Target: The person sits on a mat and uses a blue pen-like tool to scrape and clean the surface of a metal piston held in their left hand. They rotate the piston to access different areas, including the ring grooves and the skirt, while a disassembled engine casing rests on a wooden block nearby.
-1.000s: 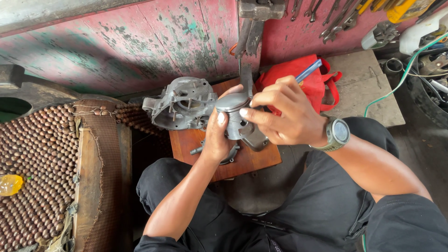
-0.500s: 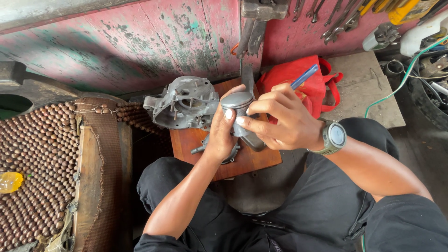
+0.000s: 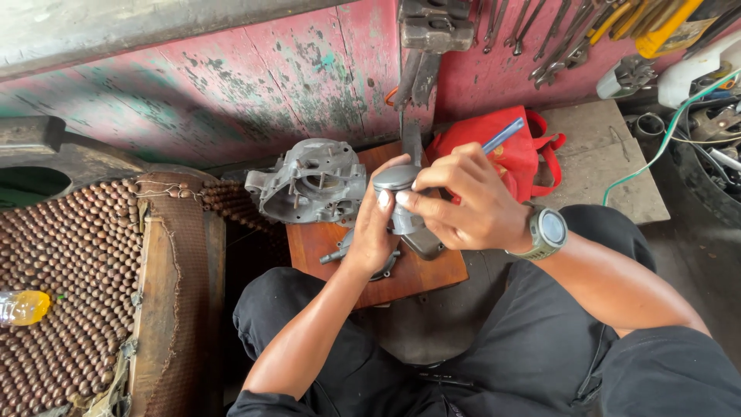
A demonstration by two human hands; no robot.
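My left hand (image 3: 373, 232) grips a grey metal piston (image 3: 398, 194) from below and behind, thumb on its side. My right hand (image 3: 463, 201) meets it from the right, fingertips on the piston's skirt, and also holds a thin blue tool (image 3: 502, 136) that sticks up to the right. Both hands hover above a brown wooden board (image 3: 324, 239). A grey engine crankcase half (image 3: 309, 182) stands on the board's far left corner, just left of the piston. A grey metal part (image 3: 427, 245) lies on the board under my right hand, partly hidden.
A red bag (image 3: 525, 150) lies behind my right hand on a grey slab (image 3: 610, 154). Wrenches and tools (image 3: 556, 35) hang on the worn pink wall. A beaded seat cover (image 3: 69, 286) with a yellow bottle (image 3: 23, 306) is at left. Cables and parts crowd the right edge.
The piston has been turned slightly between my hands, and my right fingers shifted on it. The view drifted a little, so everything sits lower in frame.
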